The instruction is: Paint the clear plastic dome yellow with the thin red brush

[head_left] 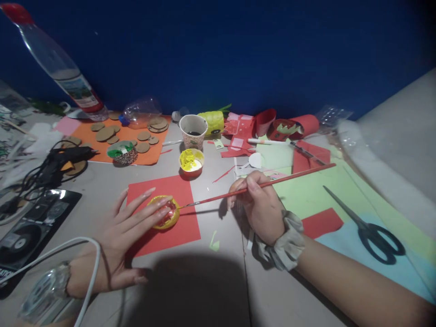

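My right hand (260, 204) grips a long red paintbrush (218, 196) by its handle. The brush tip touches the right rim of a small round piece (175, 220) with a yellow-painted edge and a reddish middle. That piece lies on a square of red paper (189, 227). Over it my left hand (131, 225) is spread, with fingertips resting on the middle of the piece. Behind the paper stands a small cup of yellow paint (191, 162), and beyond it a paper cup (193, 129) holding dark liquid.
Cardboard discs (105, 133) lie on orange paper (150, 156) at the back left, near a tall bottle (73, 84). Black scissors (366, 227) rest on coloured paper at the right. Red rolls (308, 126) line the blue wall. A white cable (97, 263) crosses by my left wrist.
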The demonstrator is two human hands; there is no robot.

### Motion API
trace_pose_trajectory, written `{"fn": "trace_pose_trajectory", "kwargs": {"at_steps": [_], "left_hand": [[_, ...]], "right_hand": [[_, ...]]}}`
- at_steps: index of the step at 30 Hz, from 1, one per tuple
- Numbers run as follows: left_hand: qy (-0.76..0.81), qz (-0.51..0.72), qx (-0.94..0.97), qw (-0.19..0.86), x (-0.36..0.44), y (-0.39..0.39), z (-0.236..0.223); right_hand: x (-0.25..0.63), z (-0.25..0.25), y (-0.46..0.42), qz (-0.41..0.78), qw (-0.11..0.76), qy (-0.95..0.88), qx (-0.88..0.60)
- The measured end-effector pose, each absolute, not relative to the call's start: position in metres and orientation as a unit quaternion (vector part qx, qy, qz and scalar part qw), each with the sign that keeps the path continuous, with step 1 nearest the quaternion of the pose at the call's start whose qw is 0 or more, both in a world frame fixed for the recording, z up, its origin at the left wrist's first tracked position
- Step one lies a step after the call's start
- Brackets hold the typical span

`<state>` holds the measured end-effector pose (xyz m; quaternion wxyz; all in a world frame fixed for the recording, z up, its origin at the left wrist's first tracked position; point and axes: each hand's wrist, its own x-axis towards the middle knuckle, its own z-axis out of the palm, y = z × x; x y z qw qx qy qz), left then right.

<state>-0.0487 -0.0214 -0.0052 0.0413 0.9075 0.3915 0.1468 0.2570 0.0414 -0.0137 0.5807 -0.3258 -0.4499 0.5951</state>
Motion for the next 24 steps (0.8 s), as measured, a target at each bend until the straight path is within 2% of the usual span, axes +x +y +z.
{"fn": "trace_pose_trajectory", "kwargs": {"at_steps": [24], "left_hand": [[0.396,0.142,0.906,0.05,-0.0457,-0.021,-0.0021]], "right_hand": [[0.2571,-0.0109,0.0426,0.587,0.576,-0.455,-0.341]]}}
